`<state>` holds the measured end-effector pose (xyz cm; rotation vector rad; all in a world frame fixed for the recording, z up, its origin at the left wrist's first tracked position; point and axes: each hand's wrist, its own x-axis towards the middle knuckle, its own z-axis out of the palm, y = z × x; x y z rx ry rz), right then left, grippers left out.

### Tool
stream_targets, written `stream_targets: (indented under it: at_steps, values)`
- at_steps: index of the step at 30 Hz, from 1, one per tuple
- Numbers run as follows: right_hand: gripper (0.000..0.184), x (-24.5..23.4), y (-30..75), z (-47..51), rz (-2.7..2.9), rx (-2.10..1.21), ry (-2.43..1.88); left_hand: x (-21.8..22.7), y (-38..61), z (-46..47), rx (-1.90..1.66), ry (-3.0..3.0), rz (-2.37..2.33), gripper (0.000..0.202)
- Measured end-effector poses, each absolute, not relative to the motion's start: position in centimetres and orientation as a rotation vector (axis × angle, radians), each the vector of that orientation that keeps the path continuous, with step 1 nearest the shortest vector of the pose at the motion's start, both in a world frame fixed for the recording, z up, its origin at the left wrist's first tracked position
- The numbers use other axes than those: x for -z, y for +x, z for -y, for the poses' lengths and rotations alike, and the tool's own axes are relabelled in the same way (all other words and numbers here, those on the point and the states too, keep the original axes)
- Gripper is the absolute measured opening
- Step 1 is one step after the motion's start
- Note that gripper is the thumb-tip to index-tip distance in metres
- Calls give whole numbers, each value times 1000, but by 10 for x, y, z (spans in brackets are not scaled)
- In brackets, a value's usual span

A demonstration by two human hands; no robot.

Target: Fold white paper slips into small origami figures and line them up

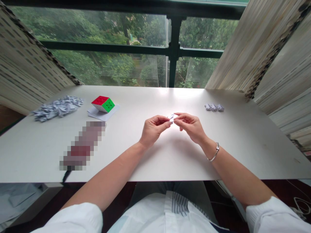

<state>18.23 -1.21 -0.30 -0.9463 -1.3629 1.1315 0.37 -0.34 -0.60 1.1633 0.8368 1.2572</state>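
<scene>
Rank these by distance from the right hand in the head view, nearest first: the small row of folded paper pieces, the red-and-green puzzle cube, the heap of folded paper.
1. Small row of folded paper pieces: right of the right hand, farther up the table.
2. Red-and-green puzzle cube: left of both hands, on white paper.
3. Heap of folded paper: far left of the table.

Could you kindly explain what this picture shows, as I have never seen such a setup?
There is no machine here: this single picture comes from a camera worn on a person's head, looking forward and down. Their left hand and right hand together pinch a small folded paper above a white table. A bracelet circles the right wrist. On the table, to the left, lie a heap of folded paper and a cube with red and green faces, resting on sheets of paper; a small row of folded paper lies to the right. One blurred patch hides whatever is there.
</scene>
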Motion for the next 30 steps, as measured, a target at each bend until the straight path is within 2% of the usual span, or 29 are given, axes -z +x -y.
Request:
stream_targets:
  at_steps: [12,30]
  values:
    - [24,1,177,13,1271,-1207,-985,7,6,3,-1313,1173,-881,22]
    - [34,1,172,16,1153,-1235,-1056,10,10,4,-1329,1136,-832,24]
